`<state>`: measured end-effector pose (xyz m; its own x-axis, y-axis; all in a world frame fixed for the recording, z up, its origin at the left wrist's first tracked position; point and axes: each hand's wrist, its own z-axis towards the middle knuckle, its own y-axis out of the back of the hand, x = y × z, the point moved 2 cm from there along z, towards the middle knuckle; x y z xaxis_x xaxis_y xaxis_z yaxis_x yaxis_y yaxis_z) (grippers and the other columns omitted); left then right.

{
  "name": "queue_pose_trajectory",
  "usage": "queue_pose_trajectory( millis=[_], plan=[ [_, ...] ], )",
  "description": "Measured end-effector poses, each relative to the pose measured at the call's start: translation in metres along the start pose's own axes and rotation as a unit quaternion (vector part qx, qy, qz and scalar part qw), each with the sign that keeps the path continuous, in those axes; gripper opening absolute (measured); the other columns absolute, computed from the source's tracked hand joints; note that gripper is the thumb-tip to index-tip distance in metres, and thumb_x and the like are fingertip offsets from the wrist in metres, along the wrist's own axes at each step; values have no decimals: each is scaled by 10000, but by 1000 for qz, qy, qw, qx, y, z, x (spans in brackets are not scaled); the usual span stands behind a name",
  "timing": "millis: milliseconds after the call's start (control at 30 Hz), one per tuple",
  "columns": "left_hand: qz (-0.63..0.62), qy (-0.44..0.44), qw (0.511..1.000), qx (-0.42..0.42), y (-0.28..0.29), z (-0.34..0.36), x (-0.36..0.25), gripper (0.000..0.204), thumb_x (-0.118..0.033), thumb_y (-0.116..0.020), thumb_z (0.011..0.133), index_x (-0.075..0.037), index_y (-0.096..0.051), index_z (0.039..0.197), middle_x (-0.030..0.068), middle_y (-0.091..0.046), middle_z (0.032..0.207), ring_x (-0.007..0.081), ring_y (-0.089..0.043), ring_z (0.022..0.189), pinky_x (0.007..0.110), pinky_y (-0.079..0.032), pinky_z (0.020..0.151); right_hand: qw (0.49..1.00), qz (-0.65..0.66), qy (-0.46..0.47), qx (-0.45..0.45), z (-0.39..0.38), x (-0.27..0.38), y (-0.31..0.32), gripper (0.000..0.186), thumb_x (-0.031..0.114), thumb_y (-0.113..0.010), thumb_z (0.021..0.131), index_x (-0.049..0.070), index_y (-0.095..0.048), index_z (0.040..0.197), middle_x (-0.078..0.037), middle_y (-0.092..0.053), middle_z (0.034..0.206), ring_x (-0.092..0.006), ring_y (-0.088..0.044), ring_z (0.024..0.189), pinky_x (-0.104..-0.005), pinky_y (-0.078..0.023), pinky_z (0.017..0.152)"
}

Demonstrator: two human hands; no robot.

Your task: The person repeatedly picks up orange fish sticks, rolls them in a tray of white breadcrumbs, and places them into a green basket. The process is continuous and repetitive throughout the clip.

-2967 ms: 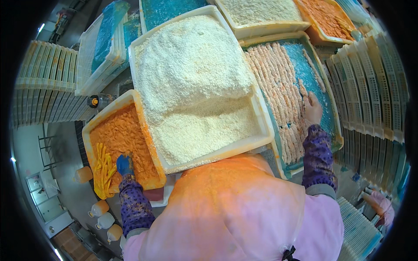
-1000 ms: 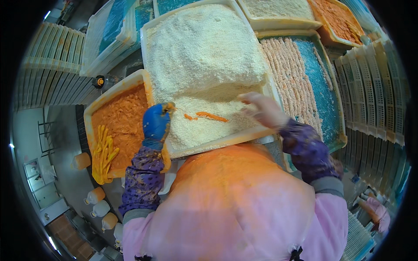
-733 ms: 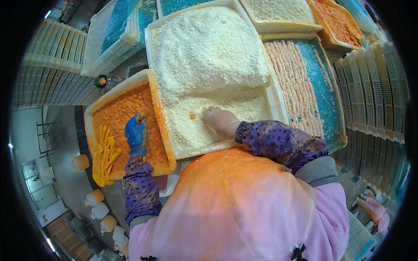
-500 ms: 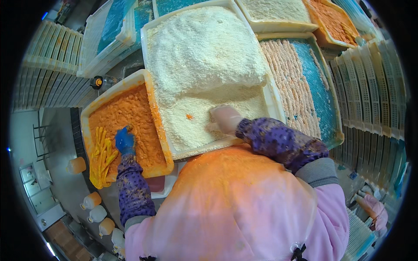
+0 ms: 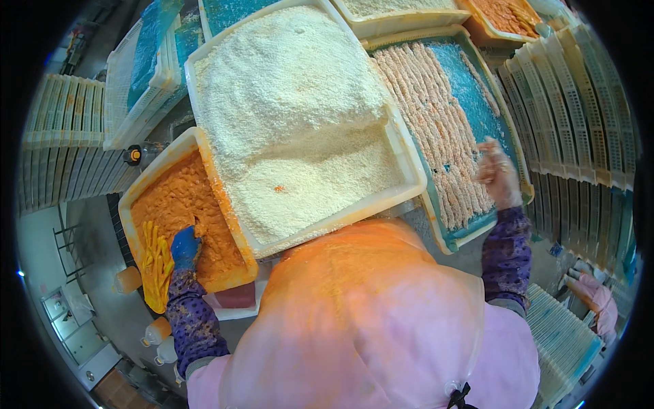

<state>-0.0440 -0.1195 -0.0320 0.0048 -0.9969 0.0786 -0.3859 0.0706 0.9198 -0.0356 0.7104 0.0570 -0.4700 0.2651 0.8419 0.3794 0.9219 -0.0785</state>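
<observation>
My left hand (image 5: 185,248), in a blue glove, is at the tub (image 5: 228,217) of wet orange, meat-like mixture (image 5: 178,192). Its fingers are drawn together at the surface; what they pinch, if anything, is too small to make out. Over on the right, my right hand (image 5: 499,178), in a pale see-through glove, is above the tray (image 5: 446,247) of crumb-coated strips (image 5: 436,129). Motion smears its fingers, and whether a strip is in them is unclear. Between my hands stands a large white tub (image 5: 409,184) of pale crumbs (image 5: 293,88), with a small orange bit (image 5: 279,189) on top.
Yellow gloves (image 5: 151,266) hang over the orange tub's left edge. White slatted trays (image 5: 558,109) are stacked at right, with more stacks (image 5: 68,123) at left. A bottle (image 5: 139,154) stands behind the orange tub. Another person (image 5: 593,296) is at far lower right.
My right hand has left the crumbs and moved right to the tray of strips. My left hand stays at the orange mixture. The view has shifted and turned somewhat.
</observation>
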Motion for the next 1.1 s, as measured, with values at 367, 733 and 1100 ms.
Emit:
queue_pose_trajectory(
  millis=[367,733,1100],
  plan=[
    [34,-67,997,14,24,-21,-10,458,-213,-841,768,-62,-683,1171,199,-621,1196,428,-583,1112,519,-526,863,894,-433,-19,-117,33,-72,142,427,97,-447,1043,55,-557,1453,-159,-554,1472,-279,-501,1379,-411,-398,1145],
    [-532,-6,843,-81,27,-52,-19,356,-61,-681,950,-14,-627,1299,80,-661,1203,219,-652,1062,343,-537,903,903,-409,91,-98,60,-29,102,401,78,-476,1051,35,-562,1440,-154,-590,1412,-284,-538,1331,-387,-414,1145],
    [-235,90,965,-74,19,-53,-80,460,-69,-680,945,15,-573,1385,141,-697,1125,214,-674,921,328,-549,779,757,-441,262,405,10,-58,-318,409,219,-637,993,59,-611,1369,-175,-634,1353,-329,-593,1256,-409,-470,1074]
  ],
)
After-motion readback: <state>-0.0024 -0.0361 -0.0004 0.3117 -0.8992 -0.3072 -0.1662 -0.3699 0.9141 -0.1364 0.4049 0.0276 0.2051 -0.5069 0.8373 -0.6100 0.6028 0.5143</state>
